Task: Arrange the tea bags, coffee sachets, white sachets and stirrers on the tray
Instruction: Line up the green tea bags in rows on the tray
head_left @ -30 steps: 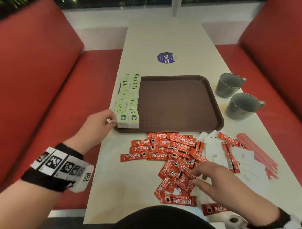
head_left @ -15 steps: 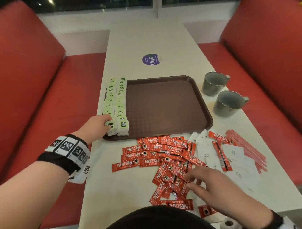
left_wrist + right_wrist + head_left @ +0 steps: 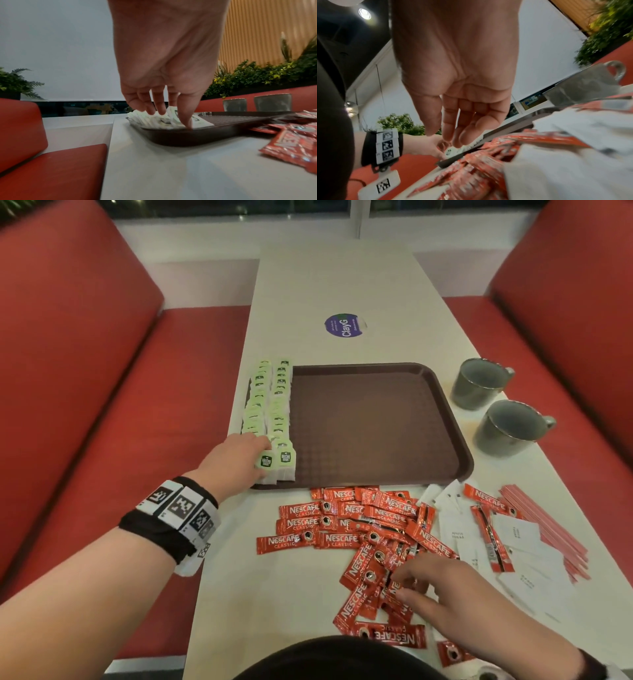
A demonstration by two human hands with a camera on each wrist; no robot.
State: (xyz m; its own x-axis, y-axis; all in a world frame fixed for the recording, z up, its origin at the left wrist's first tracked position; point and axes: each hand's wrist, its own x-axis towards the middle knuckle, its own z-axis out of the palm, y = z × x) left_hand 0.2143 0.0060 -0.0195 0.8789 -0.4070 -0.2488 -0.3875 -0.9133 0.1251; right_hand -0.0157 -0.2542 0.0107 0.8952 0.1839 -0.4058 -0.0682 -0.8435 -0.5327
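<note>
A brown tray (image 3: 376, 422) lies mid-table. Two rows of green-tagged tea bags (image 3: 270, 405) stand along its left side. My left hand (image 3: 263, 455) rests at the near end of the left row, its straight fingers (image 3: 160, 108) touching the bag tops and its thumb down in front of the first bag; the tea bags (image 3: 154, 120) sit just inside the tray rim (image 3: 180, 135). Red coffee sachets (image 3: 359, 529) lie heaped in front of the tray. My right hand (image 3: 399, 585) hovers on that heap, fingers (image 3: 453, 129) relaxed, gripping nothing. White sachets (image 3: 513, 542) and pink stirrers (image 3: 548, 529) lie to the right.
Two grey mugs (image 3: 479, 381) (image 3: 510, 426) stand right of the tray near the table's right edge. A round purple sticker (image 3: 344, 325) marks the far tabletop. Red bench seats (image 3: 154, 422) flank the table on both sides.
My left hand has moved from the tray's near left corner onto the front of the left tea bag row. The right hand stays over the coffee heap, fingers shifting slightly.
</note>
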